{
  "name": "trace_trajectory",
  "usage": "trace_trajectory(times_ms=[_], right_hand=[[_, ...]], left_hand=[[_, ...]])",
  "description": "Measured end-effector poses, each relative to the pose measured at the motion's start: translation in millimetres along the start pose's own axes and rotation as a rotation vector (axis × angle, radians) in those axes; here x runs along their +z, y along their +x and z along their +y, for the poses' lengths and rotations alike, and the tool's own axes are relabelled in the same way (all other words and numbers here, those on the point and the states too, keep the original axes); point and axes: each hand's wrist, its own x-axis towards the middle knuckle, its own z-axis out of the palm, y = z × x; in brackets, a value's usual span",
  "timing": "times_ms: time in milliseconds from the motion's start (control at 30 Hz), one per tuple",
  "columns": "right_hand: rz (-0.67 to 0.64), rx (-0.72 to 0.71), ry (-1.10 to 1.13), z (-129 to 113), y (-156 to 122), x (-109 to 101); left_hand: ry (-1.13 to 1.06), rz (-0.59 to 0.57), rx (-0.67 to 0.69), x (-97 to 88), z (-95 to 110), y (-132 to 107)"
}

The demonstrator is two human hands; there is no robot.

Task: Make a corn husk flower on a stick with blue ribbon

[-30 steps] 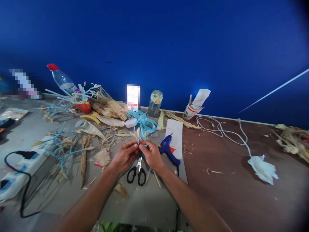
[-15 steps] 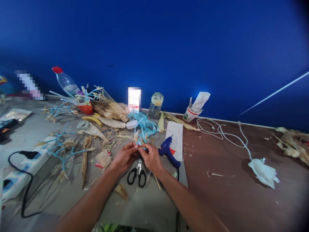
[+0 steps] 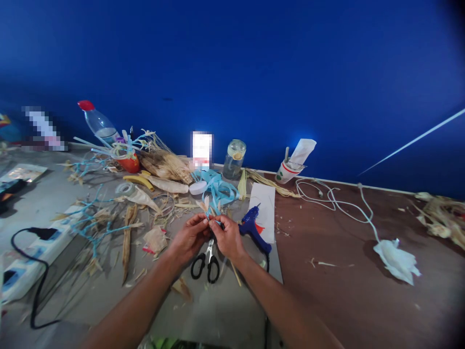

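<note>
My left hand (image 3: 192, 234) and my right hand (image 3: 225, 235) meet at the middle of the table, both closed in a pinch. Between their fingertips is a small blue-wrapped stem with pale husk tips (image 3: 206, 205), its lower part hidden by the fingers. Just below the hands lie black-handled scissors (image 3: 209, 264), blades partly covered. A heap of light blue ribbon (image 3: 221, 188) is right behind the fingers. Beside my right hand rests a blue glue gun (image 3: 254, 230), partly on a white sheet (image 3: 267, 196).
Blue-wrapped branches (image 3: 96, 225) and a white power strip (image 3: 39, 257) lie at left. A glass jar (image 3: 234, 160), a paper cup (image 3: 288, 171), a tilted bottle (image 3: 100, 123) and dried husks (image 3: 167, 162) line the wall. A white cable (image 3: 348, 208) runs at right.
The pale husk tips have shifted slightly above the fingers. Both hands stay together in nearly the same place, still pinching.
</note>
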Motion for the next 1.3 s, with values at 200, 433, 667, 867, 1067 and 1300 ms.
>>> trace_trajectory(times_ms=[200, 433, 667, 867, 1067, 1300], right_hand=[[-0.005, 0.03, -0.017, -3.1, -0.4, 0.5], [0.024, -0.123, -0.167, -5.9, -3.4, -2.3], [0.116, -0.172, -0.092, -4.0, 1.1, -8.6], [0.099, -0.108, 0.034, -2.4, 7.1, -2.3], [0.116, -0.075, 0.045, 0.8, 9.5, 0.2], [0.108, -0.076, 0.086, -0.3, 8.5, -1.5]], left_hand=[[0.046, -0.023, -0.008, 4.4, 1.5, -1.5], [0.432, 0.045, 0.192, -6.6, 2.5, 4.0], [0.697, 0.049, 0.27, -8.2, 6.7, 3.3], [0.735, 0.06, 0.254, -5.6, 3.1, 2.9], [0.759, 0.07, 0.256, -1.3, 2.4, 1.2], [0.73, 0.092, 0.263, 4.2, 1.0, -1.9]])
